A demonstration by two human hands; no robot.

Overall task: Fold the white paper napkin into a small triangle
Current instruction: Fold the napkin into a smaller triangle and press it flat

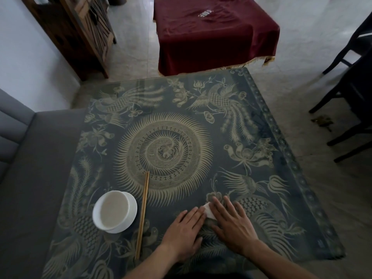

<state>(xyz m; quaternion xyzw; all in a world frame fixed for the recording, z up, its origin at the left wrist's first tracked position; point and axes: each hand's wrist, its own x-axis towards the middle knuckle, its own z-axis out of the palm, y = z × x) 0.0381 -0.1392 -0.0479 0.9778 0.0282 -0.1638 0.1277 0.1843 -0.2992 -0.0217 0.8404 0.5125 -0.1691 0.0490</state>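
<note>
Both the left hand (184, 228) and right hand (231, 222) lie flat, fingers spread, pinching nothing, pressing the small folded white paper napkin (208, 211) onto the dark patterned table (261, 121) between their fingertips, so folding seems nearly finished, only final creasing left.

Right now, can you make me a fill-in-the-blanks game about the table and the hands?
1. Both hands, left and right, press flat on a white ____.
2. The chopsticks lie just to the ____ of the white bowl.
3. The bowl sits on a small white ____.
4. The far table wears a dark ____ cloth.

Missing words: napkin; right; saucer; red
</note>
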